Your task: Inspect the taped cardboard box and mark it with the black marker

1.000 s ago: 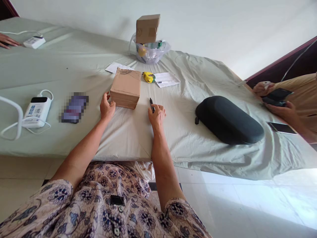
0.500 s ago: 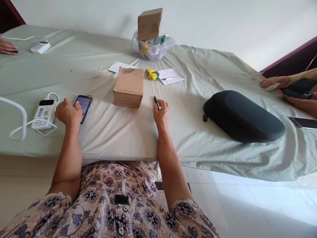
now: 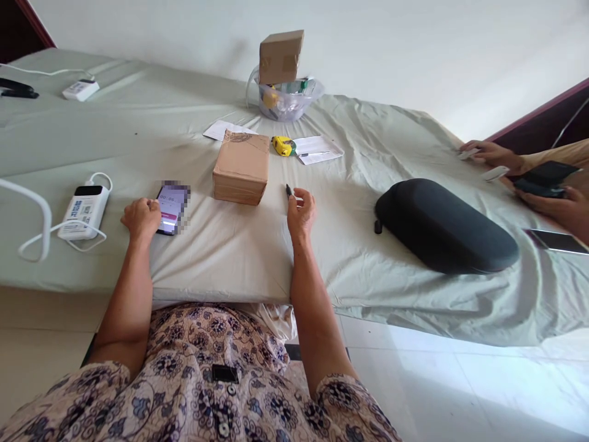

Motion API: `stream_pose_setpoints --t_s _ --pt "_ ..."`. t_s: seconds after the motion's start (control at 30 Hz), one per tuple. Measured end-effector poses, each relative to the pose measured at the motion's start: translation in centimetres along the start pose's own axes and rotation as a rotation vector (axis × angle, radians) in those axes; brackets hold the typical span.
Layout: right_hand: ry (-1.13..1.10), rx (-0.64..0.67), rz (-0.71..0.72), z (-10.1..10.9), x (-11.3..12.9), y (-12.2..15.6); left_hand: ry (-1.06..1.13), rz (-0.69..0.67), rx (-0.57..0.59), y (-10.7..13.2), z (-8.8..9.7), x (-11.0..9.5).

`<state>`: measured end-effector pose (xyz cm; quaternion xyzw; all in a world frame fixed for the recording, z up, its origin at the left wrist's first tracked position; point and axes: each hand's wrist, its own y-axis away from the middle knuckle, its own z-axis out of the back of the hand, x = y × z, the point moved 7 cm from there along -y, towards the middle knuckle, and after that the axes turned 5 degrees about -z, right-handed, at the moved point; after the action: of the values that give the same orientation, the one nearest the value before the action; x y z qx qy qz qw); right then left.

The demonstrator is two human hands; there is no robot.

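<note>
Pen (image 3: 288, 191) sits in the curled fingers of the right hand (image 3: 301, 212), clear of the closed cardboard box (image 3: 241, 166) at left, no writing apparently under way; farther left, the left hand (image 3: 140, 217) meets a lit phone (image 3: 172, 207), its finger grip impossible to tell.

A loose, pinkish-beige patterned fabric garment (image 3: 184, 405) is worn, printed with round navy flowers and curling dark vines. Its wide left sleeve (image 3: 92, 383) shows at eight o'clock, the matching right sleeve (image 3: 347, 396) at five; pale round buttons (image 3: 223, 428) and a black rectangular patch (image 3: 224, 373) sit at seven.
</note>
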<state>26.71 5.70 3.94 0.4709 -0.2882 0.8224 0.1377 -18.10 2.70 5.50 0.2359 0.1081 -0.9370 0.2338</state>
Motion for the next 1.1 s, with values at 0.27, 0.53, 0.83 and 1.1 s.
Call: stream_pose_setpoints --t_s 0.27,0.53,0.83,1.1 --pt "-0.136 -0.027 -0.010 0.7 0.9 0.3 0.160 -0.094 0.094 1.0 -2.7 -2.1" --pt "-0.297 0.106 -0.008 -0.3 2.1 0.8 0.587 -0.016 0.174 2.4 -3.6 -2.2" --pt "-0.306 0.986 -0.138 -4.3 4.4 5.0 1.145 -0.029 0.179 6.2 -3.1 -2.5" --pt "-0.136 1.805 -0.253 -5.9 5.1 12.3 1.547 -0.065 0.453 12.0 -6.3 -8.7"
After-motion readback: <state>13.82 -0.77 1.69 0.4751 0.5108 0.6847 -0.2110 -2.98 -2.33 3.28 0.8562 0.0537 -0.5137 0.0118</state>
